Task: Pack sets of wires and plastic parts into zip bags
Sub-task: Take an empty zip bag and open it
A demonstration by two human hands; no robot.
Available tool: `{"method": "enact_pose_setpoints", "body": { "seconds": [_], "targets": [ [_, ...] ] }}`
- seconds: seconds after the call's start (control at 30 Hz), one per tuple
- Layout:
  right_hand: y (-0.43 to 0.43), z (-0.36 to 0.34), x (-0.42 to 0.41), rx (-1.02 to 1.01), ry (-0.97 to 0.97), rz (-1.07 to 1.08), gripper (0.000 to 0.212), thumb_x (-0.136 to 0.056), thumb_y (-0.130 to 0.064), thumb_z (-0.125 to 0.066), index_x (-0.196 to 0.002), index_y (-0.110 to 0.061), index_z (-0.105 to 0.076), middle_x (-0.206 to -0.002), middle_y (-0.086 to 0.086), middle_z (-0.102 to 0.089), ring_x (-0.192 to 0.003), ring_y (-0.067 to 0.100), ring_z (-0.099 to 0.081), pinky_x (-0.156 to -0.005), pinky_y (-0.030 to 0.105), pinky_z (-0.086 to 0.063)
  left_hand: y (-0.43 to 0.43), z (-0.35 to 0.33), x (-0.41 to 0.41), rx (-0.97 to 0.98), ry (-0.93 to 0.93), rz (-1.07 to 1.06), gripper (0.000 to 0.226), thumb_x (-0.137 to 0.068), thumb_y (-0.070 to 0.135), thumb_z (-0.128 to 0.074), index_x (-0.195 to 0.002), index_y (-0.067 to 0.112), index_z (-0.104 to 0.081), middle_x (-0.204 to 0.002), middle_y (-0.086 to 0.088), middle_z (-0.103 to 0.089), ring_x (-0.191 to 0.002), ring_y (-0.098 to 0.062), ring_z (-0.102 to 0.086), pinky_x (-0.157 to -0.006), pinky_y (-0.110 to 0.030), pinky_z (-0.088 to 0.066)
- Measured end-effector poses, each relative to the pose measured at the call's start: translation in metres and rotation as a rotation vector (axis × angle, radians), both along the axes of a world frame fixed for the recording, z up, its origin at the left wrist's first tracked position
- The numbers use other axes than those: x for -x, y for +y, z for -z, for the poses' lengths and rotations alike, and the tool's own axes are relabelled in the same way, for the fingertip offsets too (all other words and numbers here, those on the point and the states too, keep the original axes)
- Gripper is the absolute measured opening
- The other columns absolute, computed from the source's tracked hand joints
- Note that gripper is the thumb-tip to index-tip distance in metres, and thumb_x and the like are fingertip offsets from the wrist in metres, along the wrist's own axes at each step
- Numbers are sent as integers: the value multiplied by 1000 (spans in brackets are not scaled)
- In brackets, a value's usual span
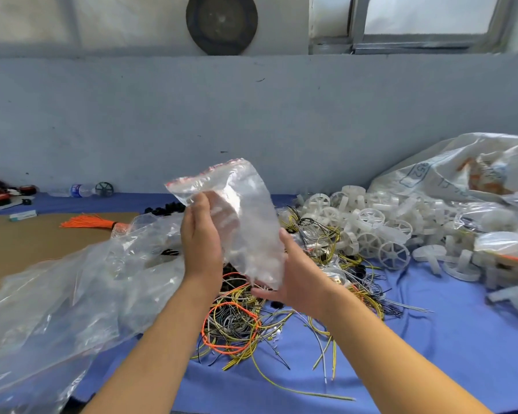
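I hold a clear zip bag (251, 222) with a red zip strip upright above the table, between both hands. My left hand (201, 237) grips its left side, thumb in front and fingers showing through the plastic behind. My right hand (296, 279) supports the bag's lower right corner with straight fingers beneath it and the thumb along its side. Whitish plastic shows faintly inside the bag. Below lies a tangle of yellow, orange, black and white wires (237, 321). White plastic wheel parts (368, 231) are heaped to the right.
A loose heap of empty clear bags (81, 288) covers the left of the blue cloth (431, 339). A large printed sack (461, 168) lies at the back right. An orange wire bundle (90, 224), cardboard (18, 243), a water bottle (78, 190) and black parts (165, 208) lie behind.
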State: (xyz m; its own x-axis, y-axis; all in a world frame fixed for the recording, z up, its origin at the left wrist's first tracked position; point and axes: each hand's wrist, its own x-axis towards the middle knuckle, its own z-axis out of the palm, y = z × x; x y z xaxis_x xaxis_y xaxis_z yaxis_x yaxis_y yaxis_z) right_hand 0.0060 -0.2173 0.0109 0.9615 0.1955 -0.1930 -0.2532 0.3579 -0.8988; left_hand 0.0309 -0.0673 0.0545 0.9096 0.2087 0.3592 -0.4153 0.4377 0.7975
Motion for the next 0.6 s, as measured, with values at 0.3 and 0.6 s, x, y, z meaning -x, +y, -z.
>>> {"method": "enact_pose_setpoints", "body": {
  "seconds": [0.3,0.6],
  "targets": [
    [-72,23,-18,266,-264,376,14,-90,-30,-69,-96,-18,-75,-98,18,-72,-69,20,-61,-70,30,-47,9,54,-33,16,261,470,23,-90,35,-62,-103,18,-70,-101,-7,-71,-88,-20,-69,-80,-38,-58],
    [-105,25,-43,-153,-68,444,65,-85,-54,-66,-131,-10,-53,-120,12,-68,-103,25,-70,-87,40,-56,0,67,-77,-9,319,398,12,-94,27,-57,-100,25,-67,-102,1,-76,-78,-12,-73,-59,-23,-58]
  ]
}}
